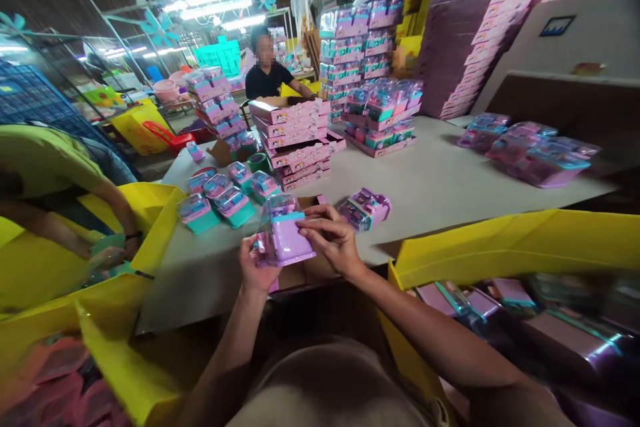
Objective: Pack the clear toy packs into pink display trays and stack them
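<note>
Purple box [295,243]: held up in front of the person at the near edge of the tabletop [430,177], above a partly hidden open carton [305,273]
Left hand [259,267]: clamped on the left side of the box; most fingers hidden behind it
Right hand [333,238]: thumb and fingertips laid against the right part of the purple face; whether they pinch or only press, cannot tell
Step in hand: judged to be steadying and handling the box between both hands
Handling advice: bear the weight with the left hand, low and near the rim; use light fingertip pressure on the right; avoid squeezing the clear cover [269,230], which would likely flex or scuff; turn the box slowly, over the carton
Box appearance: smooth lilac panel, teal strip [289,216] across its upper part, rounded see-through cover, flared lilac rim at the bottom; held slightly tilted; small contents blurred
Nearby box [367,208]: lying on the tabletop beyond the right hand, apart from the held one
</note>
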A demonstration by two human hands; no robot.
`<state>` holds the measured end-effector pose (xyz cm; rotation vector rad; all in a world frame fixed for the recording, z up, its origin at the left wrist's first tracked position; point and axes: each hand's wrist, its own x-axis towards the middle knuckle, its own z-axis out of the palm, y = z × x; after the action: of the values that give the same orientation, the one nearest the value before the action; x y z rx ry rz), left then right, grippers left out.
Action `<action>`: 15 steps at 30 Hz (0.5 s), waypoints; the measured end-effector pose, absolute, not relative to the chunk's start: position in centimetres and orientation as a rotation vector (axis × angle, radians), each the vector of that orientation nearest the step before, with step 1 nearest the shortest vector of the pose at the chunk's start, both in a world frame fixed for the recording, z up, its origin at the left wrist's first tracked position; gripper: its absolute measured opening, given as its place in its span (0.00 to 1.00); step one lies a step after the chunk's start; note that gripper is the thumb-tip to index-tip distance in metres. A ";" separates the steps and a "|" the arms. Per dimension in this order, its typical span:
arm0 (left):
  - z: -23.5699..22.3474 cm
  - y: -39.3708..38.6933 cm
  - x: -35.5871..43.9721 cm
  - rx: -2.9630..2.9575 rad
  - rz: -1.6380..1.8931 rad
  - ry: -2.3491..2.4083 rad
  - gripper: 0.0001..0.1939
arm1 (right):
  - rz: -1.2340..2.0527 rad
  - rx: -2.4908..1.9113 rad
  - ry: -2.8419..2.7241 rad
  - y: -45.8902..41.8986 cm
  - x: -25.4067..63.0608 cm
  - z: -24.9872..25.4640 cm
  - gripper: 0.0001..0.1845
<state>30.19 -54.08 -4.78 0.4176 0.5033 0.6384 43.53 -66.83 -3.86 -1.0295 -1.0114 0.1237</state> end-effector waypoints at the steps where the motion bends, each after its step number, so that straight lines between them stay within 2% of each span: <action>1: -4.8 -54.1 30.2 0.409 0.640 0.506 0.07 | 0.112 -1.037 -1.024 -66.9 43.6 -3.8 0.08; 5: -4.7 -54.4 30.6 0.426 0.680 0.514 0.08 | 0.045 -1.100 -1.080 -67.2 43.7 -3.7 0.12; 9: -4.5 -54.9 31.5 0.530 0.821 0.538 0.10 | 0.021 -1.206 -1.200 -67.1 42.9 -4.1 0.31; 10: -4.5 -54.9 31.7 0.561 0.859 0.532 0.10 | 0.014 -1.222 -1.220 -67.1 42.6 -4.3 0.32; 15: -5.1 -54.5 31.7 0.714 0.999 0.488 0.10 | -0.048 -1.272 -1.239 -67.4 42.9 -3.5 0.18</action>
<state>31.65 -54.55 -5.07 0.7144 0.4877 0.9992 42.92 -67.38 -3.50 -1.2722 -1.2387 -0.0479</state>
